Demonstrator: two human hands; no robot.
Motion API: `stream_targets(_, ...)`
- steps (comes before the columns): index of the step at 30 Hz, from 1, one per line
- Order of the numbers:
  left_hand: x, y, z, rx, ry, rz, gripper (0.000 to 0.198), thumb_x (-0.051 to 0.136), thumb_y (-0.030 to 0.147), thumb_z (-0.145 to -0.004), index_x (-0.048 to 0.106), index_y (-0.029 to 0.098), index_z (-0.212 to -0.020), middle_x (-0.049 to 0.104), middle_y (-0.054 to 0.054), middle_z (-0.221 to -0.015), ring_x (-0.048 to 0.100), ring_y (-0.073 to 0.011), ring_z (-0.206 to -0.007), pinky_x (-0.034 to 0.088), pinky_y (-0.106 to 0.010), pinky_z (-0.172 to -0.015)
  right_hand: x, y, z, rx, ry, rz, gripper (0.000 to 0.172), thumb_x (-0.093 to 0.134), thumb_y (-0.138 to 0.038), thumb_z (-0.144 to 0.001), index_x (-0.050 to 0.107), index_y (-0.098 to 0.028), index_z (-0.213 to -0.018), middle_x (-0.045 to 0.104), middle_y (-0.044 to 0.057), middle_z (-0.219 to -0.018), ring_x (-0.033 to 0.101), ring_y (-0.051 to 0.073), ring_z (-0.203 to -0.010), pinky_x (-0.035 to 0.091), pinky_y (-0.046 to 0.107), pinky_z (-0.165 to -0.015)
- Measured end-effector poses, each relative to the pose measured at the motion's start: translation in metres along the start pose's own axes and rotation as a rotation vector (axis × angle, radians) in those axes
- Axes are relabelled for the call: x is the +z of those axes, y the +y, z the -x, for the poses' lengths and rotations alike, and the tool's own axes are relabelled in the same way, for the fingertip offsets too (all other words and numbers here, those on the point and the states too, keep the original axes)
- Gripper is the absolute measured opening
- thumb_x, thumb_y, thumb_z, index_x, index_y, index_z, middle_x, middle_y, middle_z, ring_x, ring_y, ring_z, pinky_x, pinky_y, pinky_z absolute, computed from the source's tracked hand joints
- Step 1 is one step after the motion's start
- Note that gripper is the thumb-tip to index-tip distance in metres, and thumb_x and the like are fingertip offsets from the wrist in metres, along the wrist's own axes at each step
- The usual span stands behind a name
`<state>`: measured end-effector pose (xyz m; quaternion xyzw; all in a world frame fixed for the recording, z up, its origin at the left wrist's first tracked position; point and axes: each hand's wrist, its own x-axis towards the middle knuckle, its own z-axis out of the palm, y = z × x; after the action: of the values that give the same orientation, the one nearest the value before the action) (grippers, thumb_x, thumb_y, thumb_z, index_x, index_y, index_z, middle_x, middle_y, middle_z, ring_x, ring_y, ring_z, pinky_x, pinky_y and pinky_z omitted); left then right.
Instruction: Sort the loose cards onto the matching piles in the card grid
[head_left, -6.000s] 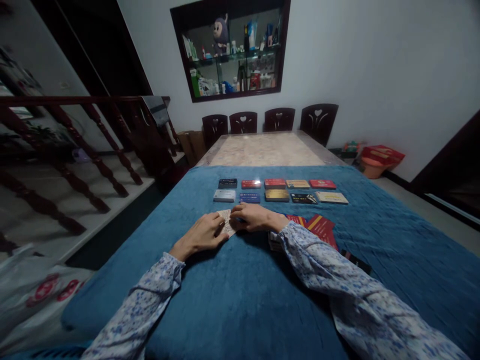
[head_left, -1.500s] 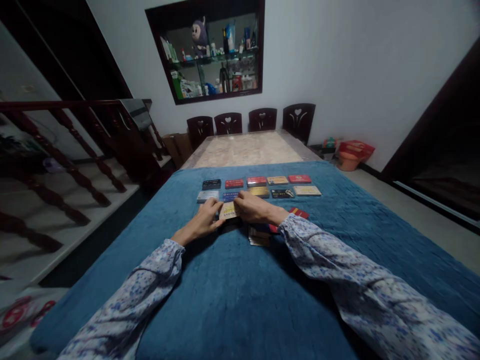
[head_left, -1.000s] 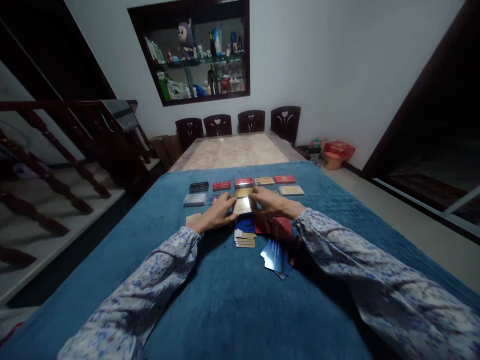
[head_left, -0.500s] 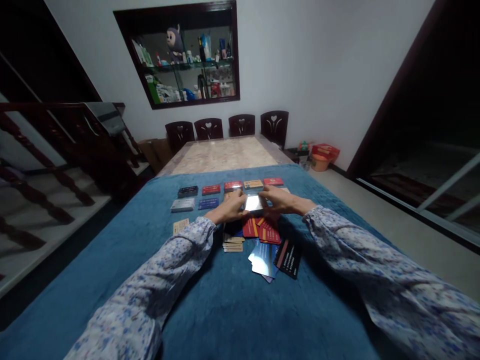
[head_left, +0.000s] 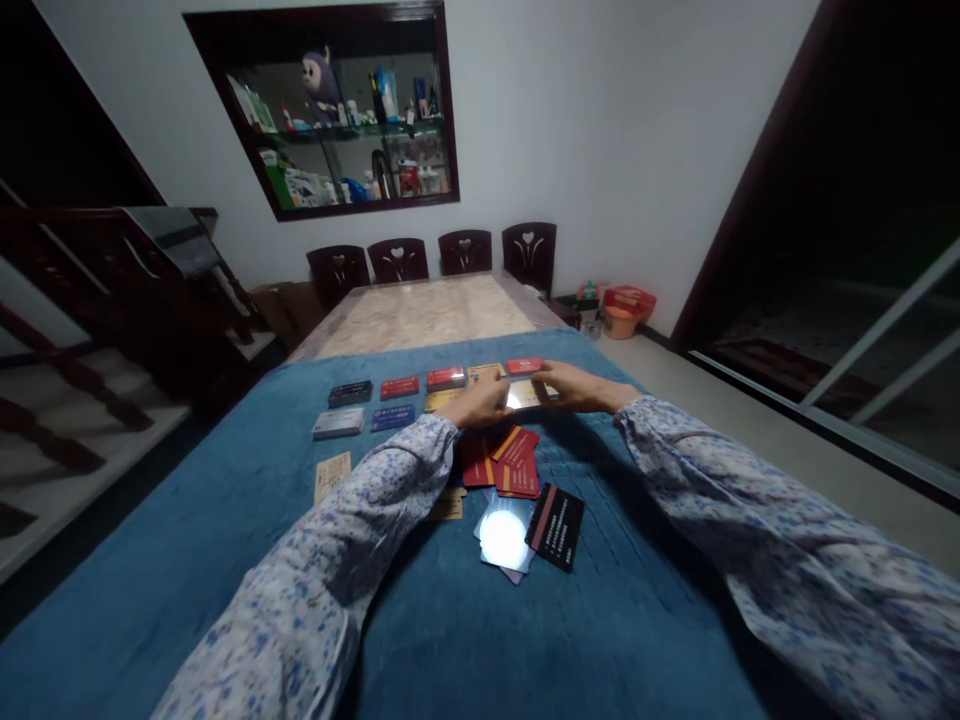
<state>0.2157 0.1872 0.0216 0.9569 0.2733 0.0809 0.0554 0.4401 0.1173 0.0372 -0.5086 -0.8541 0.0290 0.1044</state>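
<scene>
Head — both hands (head_left: 478, 401) (head_left: 576, 387) hold pale card (head_left: 523, 393) — black card (head_left: 556, 527), print illegible

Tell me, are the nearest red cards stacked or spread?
Spread: the nearest red cards lie at differing angles, only partly overlapping.

Plush toy (head_left: 319, 85) in niche (head_left: 448, 110); four chairs (head_left: 451, 257) by wall (head_left: 600, 120); orange bucket (head_left: 619, 322) on floor (head_left: 697, 410); cloth (head_left: 174, 236) over railing (head_left: 82, 220)

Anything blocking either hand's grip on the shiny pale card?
Nothing visible. The left hand is at the left side of the pale card, the right hand at its right. The loose red cards lie nearer the wearer, outside that gap. Glare hides part of the face.
</scene>
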Motion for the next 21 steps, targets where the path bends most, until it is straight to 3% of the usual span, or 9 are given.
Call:
stream_targets(11,0.012,0.0,-0.047,-0.005,-0.012,-0.018,0.025,0.069,0.03,-0.087,0.069,0.014,-0.106,0.06,-0.016,-0.117,0.062,-0.0294,-0.105,0.052,-0.041,-0.096,-0.001,0.031,-0.008,0.184,-0.069,0.104,0.008,0.073,-0.012,-0.079,0.072,-0.014,-0.087,0.066,0.012,-0.102,0.063,0.02,-0.086,0.047,0.025,-0.077)
stream_targets(21,0.018,0.008,-0.066,-0.063,-0.129,-0.088,0.02,0.066,0.027,-0.088,0.074,0.013,-0.1,0.066,-0.018,-0.122,0.064,-0.0312,-0.113,0.054,-0.041,-0.097,0.005,0.04,-0.013,0.235,-0.16,0.149,0.011,0.07,-0.015,-0.085,0.076,-0.012,-0.094,0.071,0.014,-0.105,0.066,0.02,-0.086,0.047,0.023,-0.075)
